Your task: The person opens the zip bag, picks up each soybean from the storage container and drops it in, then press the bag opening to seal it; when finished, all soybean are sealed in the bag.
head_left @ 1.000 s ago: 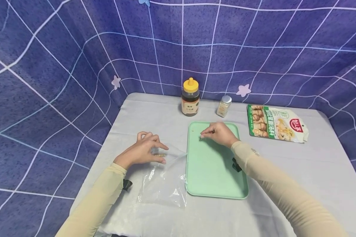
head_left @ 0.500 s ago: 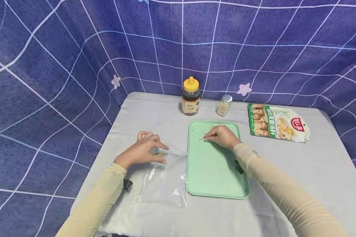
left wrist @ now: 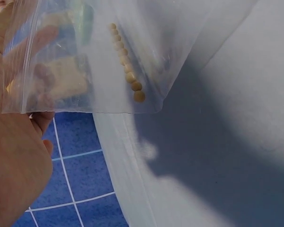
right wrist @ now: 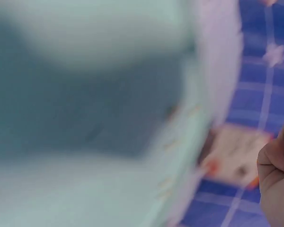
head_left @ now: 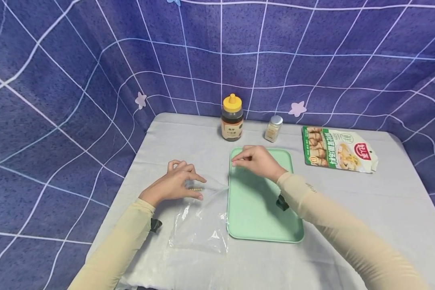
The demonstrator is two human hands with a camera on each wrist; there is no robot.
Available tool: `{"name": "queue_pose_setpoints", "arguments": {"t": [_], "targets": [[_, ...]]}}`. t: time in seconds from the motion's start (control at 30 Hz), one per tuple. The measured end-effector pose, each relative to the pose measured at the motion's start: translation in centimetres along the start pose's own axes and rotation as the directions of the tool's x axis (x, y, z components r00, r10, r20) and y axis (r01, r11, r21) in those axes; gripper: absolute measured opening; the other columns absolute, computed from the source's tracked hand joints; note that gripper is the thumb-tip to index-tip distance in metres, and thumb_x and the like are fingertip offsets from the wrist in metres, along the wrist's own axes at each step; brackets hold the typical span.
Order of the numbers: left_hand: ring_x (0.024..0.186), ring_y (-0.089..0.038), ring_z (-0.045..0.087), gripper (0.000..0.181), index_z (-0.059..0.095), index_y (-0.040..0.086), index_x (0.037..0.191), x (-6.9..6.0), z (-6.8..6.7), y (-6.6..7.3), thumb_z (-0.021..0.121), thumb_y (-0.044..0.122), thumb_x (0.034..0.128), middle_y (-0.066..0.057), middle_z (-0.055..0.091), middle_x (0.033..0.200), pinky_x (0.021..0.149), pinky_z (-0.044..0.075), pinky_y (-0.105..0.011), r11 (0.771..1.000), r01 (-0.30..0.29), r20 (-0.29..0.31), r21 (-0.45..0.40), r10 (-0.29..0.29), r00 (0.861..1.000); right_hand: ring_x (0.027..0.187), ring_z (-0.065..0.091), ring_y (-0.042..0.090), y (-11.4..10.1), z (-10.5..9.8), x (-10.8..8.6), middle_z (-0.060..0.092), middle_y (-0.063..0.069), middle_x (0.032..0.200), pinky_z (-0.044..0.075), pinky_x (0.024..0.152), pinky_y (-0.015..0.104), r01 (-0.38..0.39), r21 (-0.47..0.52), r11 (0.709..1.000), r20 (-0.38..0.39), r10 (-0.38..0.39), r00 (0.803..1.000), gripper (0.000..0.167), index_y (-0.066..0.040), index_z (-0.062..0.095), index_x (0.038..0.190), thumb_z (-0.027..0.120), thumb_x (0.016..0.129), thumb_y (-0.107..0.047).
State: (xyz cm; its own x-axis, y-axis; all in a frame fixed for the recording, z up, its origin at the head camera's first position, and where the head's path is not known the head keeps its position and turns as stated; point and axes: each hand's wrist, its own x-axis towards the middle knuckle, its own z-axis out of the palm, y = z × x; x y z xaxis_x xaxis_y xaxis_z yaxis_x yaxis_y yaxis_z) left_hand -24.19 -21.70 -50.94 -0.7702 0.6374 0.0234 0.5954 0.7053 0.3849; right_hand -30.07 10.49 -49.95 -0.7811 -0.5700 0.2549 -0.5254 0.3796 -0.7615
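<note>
My left hand [head_left: 174, 183] [left wrist: 19, 170] holds a clear plastic bag [head_left: 203, 229] [left wrist: 104, 66], its thumb and forefinger spread in a C at the upper end. Pale yellow beads or beans [head_left: 195, 189] [left wrist: 129, 77] lie in a row inside the bag. My right hand [head_left: 259, 161] [right wrist: 279, 179] is over the upper left corner of the green tray [head_left: 261, 217], thumb and forefinger close together; whether anything is between them cannot be told. Several small pale pieces [right wrist: 170, 144] lie blurred on the tray in the right wrist view.
A yellow-capped bottle [head_left: 232, 125] and a small silver-lidded jar [head_left: 273, 129] stand behind the tray. A green and white food packet [head_left: 338, 150] lies at the right. Blue patterned cloth [head_left: 203, 48] hangs at the back and left.
My right hand has moved left across the tray to its upper left corner and covers the small pieces seen there before. My left hand and the bag have stayed in place.
</note>
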Motion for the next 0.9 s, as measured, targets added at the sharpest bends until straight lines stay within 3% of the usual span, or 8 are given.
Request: {"name": "queue_pose_setpoints", "arguments": {"t": [0.17, 0.3, 0.6, 0.9], "targets": [[0.087, -0.01, 0.038, 0.05, 0.079, 0.025, 0.116, 0.0, 0.0, 0.0, 0.083, 0.057, 0.0769, 0.003, 0.058, 0.09, 0.1, 0.015, -0.05, 1.0, 0.0, -0.008, 0.007, 0.0, 1.0, 0.065, 0.053, 0.011, -5.2, 1.5, 0.9, 0.061, -0.009, 0.074, 0.045, 0.058, 0.027, 0.154, 0.077, 0.985, 0.062, -0.159, 0.985, 0.011, -0.014, 0.083, 0.097, 0.082, 0.087, -0.015], [0.087, -0.009, 0.038, 0.053, 0.078, 0.027, 0.117, -0.1, -0.1, 0.0, 0.081, 0.061, 0.0772, 0.004, 0.058, 0.091, 0.1, 0.015, -0.049, 1.0, -0.004, -0.009, 0.015, 0.005, 1.0, 0.065, 0.053, 0.009, -7.4, 2.8, 1.3, 0.059, -0.011, 0.072, 0.044, 0.059, 0.027, 0.224, 0.117, 0.968, 0.108, -0.236, 0.966, 0.012, -0.013, 0.083, 0.098, 0.082, 0.087, -0.014], [0.088, -0.008, 0.04, 0.058, 0.077, 0.027, 0.119, -0.4, -0.1, 0.0, 0.078, 0.065, 0.076, 0.006, 0.059, 0.094, 0.102, 0.015, -0.049, 1.0, -0.012, -0.021, 0.001, 0.012, 1.0, 0.064, 0.049, 0.009, -8.3, 4.5, 1.7, 0.055, -0.009, 0.068, 0.043, 0.062, 0.027, 0.215, 0.168, 0.962, 0.15, -0.24, 0.959, 0.014, -0.01, 0.083, 0.097, 0.084, 0.084, -0.014], [0.088, -0.01, 0.039, 0.057, 0.077, 0.028, 0.118, -0.3, -0.1, 0.1, 0.078, 0.066, 0.0759, 0.006, 0.058, 0.092, 0.101, 0.016, -0.049, 1.0, 0.002, -0.004, 0.003, -0.002, 1.0, 0.063, 0.049, 0.008, -7.6, 4.0, 1.4, 0.059, -0.012, 0.071, 0.042, 0.058, 0.026, 0.214, 0.122, 0.969, 0.15, -0.231, 0.961, 0.014, -0.013, 0.083, 0.098, 0.084, 0.085, -0.017]]}}
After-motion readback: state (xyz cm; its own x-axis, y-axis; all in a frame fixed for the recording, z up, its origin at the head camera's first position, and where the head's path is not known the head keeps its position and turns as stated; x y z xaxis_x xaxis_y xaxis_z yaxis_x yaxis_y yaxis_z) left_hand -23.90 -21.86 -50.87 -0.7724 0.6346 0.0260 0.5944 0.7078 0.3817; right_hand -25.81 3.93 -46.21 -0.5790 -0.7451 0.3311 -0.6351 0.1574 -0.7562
